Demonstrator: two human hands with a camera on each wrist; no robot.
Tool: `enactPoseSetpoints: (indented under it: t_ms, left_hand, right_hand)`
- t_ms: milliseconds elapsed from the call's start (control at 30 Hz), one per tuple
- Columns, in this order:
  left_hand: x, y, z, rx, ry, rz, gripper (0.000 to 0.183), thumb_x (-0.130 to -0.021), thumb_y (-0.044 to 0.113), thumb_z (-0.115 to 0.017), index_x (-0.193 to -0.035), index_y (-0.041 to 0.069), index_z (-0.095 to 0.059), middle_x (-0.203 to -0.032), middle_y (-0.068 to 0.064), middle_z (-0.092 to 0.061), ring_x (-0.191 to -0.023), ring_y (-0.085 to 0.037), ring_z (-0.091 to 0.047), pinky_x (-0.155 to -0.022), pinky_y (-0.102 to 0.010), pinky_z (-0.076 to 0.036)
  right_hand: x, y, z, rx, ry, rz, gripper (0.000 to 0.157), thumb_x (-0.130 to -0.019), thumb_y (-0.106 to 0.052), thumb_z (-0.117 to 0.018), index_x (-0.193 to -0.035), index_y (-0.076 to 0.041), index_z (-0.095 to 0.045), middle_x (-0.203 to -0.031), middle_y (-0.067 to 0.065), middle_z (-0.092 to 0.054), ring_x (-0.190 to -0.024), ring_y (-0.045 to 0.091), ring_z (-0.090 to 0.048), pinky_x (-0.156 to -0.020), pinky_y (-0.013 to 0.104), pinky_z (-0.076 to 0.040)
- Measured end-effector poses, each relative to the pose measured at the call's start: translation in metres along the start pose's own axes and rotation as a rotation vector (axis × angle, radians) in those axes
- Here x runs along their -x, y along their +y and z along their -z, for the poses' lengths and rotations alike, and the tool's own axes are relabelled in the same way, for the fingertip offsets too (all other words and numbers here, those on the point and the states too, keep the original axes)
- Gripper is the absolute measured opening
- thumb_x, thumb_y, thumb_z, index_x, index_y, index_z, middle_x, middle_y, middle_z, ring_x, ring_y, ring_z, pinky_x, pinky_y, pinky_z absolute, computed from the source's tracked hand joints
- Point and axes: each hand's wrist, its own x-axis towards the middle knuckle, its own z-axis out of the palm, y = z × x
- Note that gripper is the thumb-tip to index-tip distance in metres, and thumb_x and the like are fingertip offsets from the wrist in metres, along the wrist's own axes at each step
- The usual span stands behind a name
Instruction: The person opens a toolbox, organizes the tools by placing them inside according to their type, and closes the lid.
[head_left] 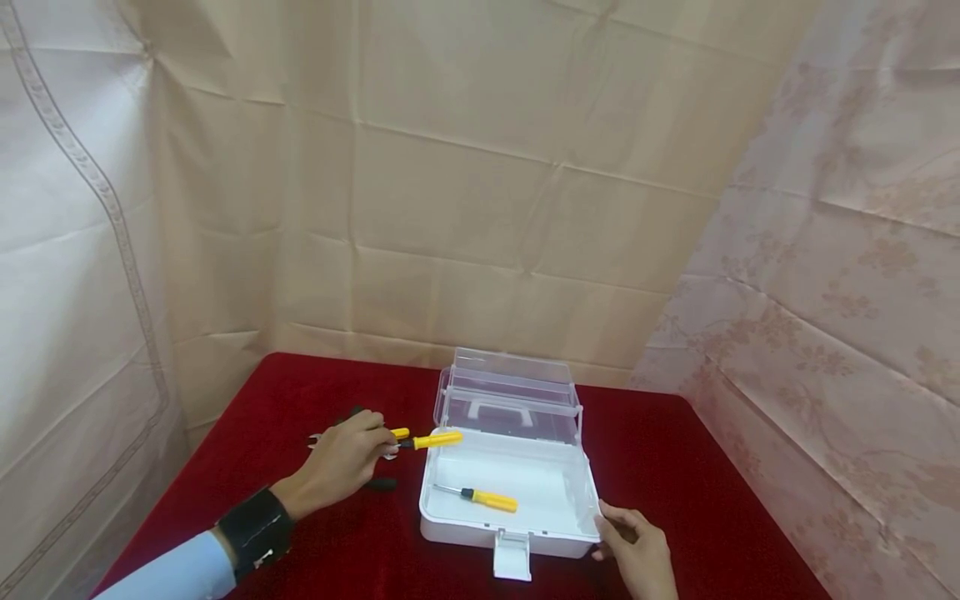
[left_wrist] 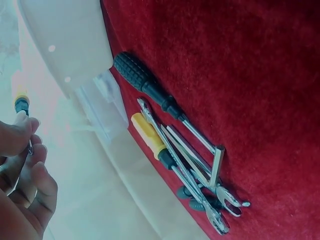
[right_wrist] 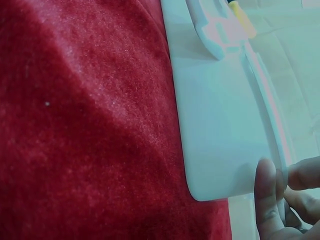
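Observation:
My left hand [head_left: 347,454] pinches a yellow-handled screwdriver [head_left: 440,440] by its shaft, near the black collar. That handle points right, over the left rim of a white toolbox [head_left: 457,531]. Inside the box lies a second yellow-handled screwdriver [head_left: 495,501]. My right hand [head_left: 637,548] grips the box's front right corner, thumb and fingers on either side of the rim in the right wrist view. Below the left hand, the left wrist view has a black-handled screwdriver [left_wrist: 144,84], another yellow-handled screwdriver [left_wrist: 148,136] and metal wrenches [left_wrist: 216,220] piled together.
The box's clear lid [head_left: 517,417] stands raised at the back, with its trays folded up. A white latch [head_left: 512,557] hangs down at the front. Red cloth [head_left: 667,467] covers the table, and a beige curtain [head_left: 465,192] rises behind it.

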Motion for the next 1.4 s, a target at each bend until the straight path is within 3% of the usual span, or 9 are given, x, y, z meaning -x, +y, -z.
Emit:
enactPoseSetpoints:
  t_ms: [300, 1400]
  left_hand:
    - [-0.002, 0.005, -0.005, 0.028, -0.018, 0.037, 0.011, -0.079, 0.017, -0.080, -0.089, 0.017, -0.076, -0.080, 0.010, -0.051, -0.071, -0.006, -0.041, -0.059, -0.015, -0.041]
    - [-0.015, 0.022, -0.014, 0.035, -0.024, -0.016, 0.008, -0.083, 0.016, -0.076, -0.091, 0.018, -0.077, -0.079, 0.012, -0.048, -0.072, -0.005, -0.041, -0.061, -0.014, -0.040]
  right_hand:
    - [0.000, -0.001, 0.001, 0.011, -0.013, 0.005, 0.040, -0.088, -0.011, -0.069, -0.122, 0.009, -0.062, -0.105, 0.018, -0.062, -0.068, 0.023, -0.066, -0.061, 0.031, -0.053]
    - [-0.001, -0.002, 0.001, 0.023, -0.019, 0.052, 0.035, -0.088, -0.010, -0.070, -0.119, 0.007, -0.065, -0.100, 0.015, -0.061, -0.063, 0.022, -0.064, -0.059, 0.031, -0.053]
